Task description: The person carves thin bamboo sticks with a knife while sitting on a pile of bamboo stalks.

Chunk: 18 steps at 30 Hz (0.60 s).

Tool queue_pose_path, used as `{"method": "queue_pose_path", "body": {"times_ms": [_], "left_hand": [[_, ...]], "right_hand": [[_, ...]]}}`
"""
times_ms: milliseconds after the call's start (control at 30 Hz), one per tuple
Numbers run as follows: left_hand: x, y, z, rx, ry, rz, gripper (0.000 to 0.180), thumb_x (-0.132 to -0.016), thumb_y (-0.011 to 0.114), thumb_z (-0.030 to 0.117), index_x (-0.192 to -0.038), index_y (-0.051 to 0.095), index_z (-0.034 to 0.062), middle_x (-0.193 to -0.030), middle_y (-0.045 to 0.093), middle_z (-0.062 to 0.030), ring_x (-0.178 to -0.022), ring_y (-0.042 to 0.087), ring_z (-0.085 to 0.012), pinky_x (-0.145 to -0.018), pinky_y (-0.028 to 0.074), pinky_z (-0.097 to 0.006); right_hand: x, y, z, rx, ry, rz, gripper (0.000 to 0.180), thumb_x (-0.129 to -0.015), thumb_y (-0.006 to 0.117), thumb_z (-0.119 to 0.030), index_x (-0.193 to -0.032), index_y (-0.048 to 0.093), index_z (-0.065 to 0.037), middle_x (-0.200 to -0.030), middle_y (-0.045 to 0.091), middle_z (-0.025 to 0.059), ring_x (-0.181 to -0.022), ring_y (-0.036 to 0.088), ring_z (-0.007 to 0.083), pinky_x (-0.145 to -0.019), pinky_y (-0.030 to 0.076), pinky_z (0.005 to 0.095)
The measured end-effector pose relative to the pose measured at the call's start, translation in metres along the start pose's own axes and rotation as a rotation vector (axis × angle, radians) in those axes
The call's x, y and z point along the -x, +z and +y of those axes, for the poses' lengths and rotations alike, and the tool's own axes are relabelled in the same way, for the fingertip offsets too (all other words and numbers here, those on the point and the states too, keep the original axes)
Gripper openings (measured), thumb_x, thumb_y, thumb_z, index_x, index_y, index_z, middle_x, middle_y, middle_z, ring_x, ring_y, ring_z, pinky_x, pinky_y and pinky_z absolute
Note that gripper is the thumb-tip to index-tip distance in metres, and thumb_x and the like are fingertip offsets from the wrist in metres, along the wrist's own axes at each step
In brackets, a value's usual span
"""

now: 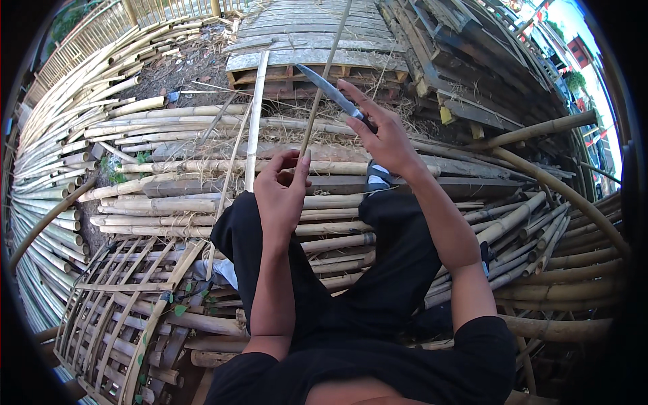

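Observation:
My left hand [283, 179] is closed around the lower end of a long, thin bamboo strip [322, 79], which slants up and away past the top edge. In my right hand [383, 131] is a knife [331, 90] with a dark handle and a long grey blade. The blade points up to the left and crosses the strip in the picture; whether it touches the strip I cannot tell. A wide pale bamboo slat [257, 115] stands to the left of my left hand, its lower end by my knee.
Bamboo poles [331, 202] lie beneath and around my legs, with more stacked at the left [50, 196]. A woven bamboo lattice [118, 317] sits lower left. Ahead is a wooden pallet [304, 61]; stacked pallets [459, 61] rise at the right beside a curved bamboo rail [567, 192].

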<state>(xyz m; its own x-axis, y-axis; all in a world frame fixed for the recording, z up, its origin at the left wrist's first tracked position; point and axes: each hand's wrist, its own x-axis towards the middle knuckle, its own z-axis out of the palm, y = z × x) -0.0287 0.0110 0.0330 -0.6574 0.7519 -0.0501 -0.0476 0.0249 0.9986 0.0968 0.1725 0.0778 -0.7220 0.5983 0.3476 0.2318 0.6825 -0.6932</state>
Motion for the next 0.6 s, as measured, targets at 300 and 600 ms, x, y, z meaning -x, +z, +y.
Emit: {"method": "queue_pose_path", "body": {"times_ms": [300,600], "left_hand": [[0.002,0.001,0.006,0.020,-0.044,-0.004,0.027,-0.092,0.065,0.017,-0.110,0.063,-0.0029,-0.083,0.066,-0.0062,-0.062,0.059,-0.0070,-0.057,0.048,-0.019],[0.001,-0.001,0.003,-0.025,-0.040,-0.005,0.026,-0.093,0.063,0.016,-0.110,0.062,-0.0030,-0.081,0.066,-0.0051,-0.060,0.058,-0.0063,-0.056,0.047,-0.020]], "right_hand": [[-0.010,-0.009,0.035,0.039,0.260,0.055,0.057,-0.092,0.062,-0.017,-0.144,0.042,-0.027,-0.079,0.067,0.0122,-0.067,0.063,0.0215,-0.070,0.048,0.0332],[-0.013,-0.008,0.045,0.041,0.177,0.093,0.060,-0.091,0.064,-0.018,-0.145,0.040,-0.027,-0.094,0.069,0.0175,-0.074,0.063,0.0262,-0.077,0.049,0.0342]]}}
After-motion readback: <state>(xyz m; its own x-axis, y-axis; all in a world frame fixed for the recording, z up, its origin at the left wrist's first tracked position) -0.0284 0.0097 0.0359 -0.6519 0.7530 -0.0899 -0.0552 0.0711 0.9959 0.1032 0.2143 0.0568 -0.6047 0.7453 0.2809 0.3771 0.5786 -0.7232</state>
